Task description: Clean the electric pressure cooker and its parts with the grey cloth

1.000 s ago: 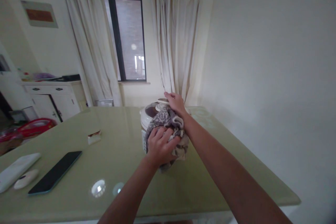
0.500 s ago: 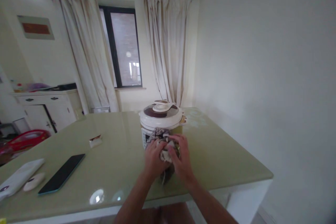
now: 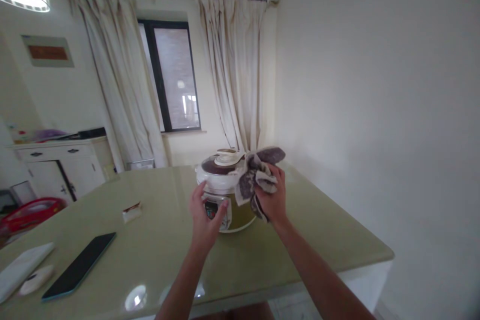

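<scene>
A white rice cooker [image 3: 218, 180] with a brown lid stands on the pale green table [image 3: 157, 240], tipped slightly so its base shows. My left hand [image 3: 204, 215] presses against its front panel, fingers curved around the body. My right hand [image 3: 273, 199] is closed on a crumpled grey and white patterned cloth [image 3: 255, 172], held against the cooker's right side near the lid.
A black phone [image 3: 78, 266], a white remote [image 3: 18, 272] and a small white oval object [image 3: 35, 279] lie at the table's left. A small packet [image 3: 130, 211] sits mid-table. White cabinet [image 3: 56, 170], curtains and window behind; wall to the right.
The cloth passed from both hands at the cooker's front into my right hand alone, now raised to the cooker's right side. My left hand moved onto the cooker's front panel.
</scene>
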A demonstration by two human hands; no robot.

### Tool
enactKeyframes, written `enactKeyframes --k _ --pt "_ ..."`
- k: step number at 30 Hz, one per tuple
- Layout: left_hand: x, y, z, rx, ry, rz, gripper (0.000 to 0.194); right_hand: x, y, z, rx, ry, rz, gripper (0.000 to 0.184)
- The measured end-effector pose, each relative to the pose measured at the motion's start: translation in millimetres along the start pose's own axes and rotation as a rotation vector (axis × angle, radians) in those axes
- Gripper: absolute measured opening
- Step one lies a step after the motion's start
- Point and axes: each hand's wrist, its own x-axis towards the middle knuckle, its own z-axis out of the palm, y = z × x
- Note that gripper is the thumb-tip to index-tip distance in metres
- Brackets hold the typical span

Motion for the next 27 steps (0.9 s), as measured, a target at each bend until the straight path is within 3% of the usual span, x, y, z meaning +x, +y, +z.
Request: enactKeyframes --k 2,5,8,11,15,17,20,23,27 --pt "-7.3 -32.9 2.5 0.141 0.097 -0.057 0.113 38.7 -0.7 11.1 -0.219 -0.139 0.029 0.053" --pt "-29.0 -71.2 13.7 0.19 0.02 -0.121 0.133 66.8 -11.5 32.6 -0.508 -0.405 0.08 0.055" --pt "-46.8 -89.8 26.7 0.207 0.061 -0.135 0.133 59.6 -34.1 48.2 -0.661 -0.589 -0.189 0.06" --pt "-52.5 -94.0 33.2 0.265 0.115 -0.111 0.132 45.2 -56.0 59.6 -0.732 -0.68 -0.435 0.056" --pt "-51.4 -90.0 31.2 0.321 0.107 -0.099 0.129 52.1 -69.8 90.6 -0.744 -0.779 -0.571 0.052" --pt "-50.5 -86.9 28.7 0.331 0.094 -0.097 0.13 62.3 -71.4 114.2 -0.698 -0.862 -0.583 0.054" --pt "-50.0 -82.4 25.2 0.348 0.085 -0.098 0.129 74.2 -70.9 142.6 -0.624 -0.958 -0.474 0.058" --pt "-50.0 -79.7 22.9 0.365 0.072 -0.088 0.126 79.6 -64.8 142.8 -0.547 -0.928 -0.43 0.054" --pt "-50.5 -82.1 22.6 0.373 0.094 -0.063 0.121 88.4 -40.8 103.4 -0.329 -0.91 -0.507 0.041"
